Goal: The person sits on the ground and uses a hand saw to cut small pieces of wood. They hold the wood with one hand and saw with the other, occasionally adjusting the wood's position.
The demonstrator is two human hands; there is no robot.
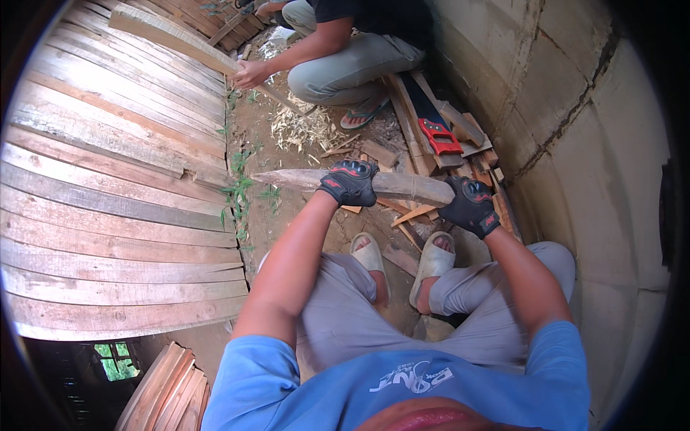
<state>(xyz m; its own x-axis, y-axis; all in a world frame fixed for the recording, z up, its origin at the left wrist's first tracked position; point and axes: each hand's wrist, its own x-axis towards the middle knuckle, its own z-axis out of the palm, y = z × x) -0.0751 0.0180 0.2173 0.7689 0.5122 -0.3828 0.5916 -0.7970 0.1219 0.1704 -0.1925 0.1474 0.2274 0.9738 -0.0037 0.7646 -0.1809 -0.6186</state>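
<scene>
Across the space in front of my knees lies a wooden stake [408, 187], its narrow pointed end toward the left and its thicker end toward the right. My left hand [350, 183], in a black glove with red trim, is closed round its middle. At the thick end, my right hand [471, 206] in a matching glove grips the wood, and its palm side is hidden. Below the stake, several wood offcuts [413, 214] lie on the ground near my sandals.
A handsaw [437, 131] with a red handle rests on scrap boards beside the concrete wall [575, 144]. Ahead, a crouching person [359, 61] holds a long timber [172, 39] near wood shavings [305, 126]. Planks [122, 230] cover the left side; more boards [169, 391] stand lower left.
</scene>
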